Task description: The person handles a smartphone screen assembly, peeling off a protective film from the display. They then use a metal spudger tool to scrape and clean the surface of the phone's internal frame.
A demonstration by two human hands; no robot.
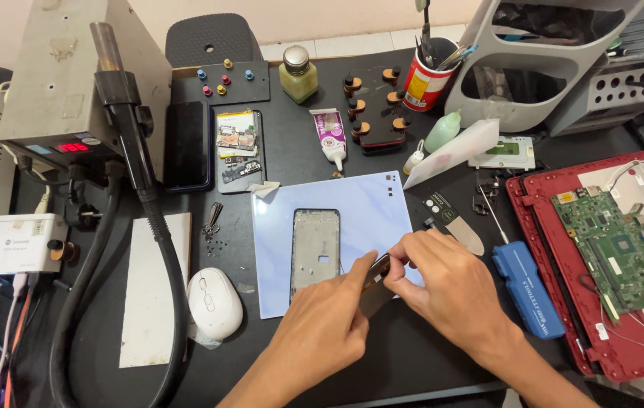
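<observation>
- While both hands met at lower centre of the frame, the left hand [329, 325] and right hand [446, 283] had fingers pinched on a small dark flat part [376, 283].
- Stripped phone frame [315, 249] lay on the pale blue mat [371, 204], just left; opened phone [237, 149] waited at upper left, unassembled.

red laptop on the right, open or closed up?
Open. The red laptop has its cover off: the green circuit board and loose wires lie bare inside the shell.
</observation>
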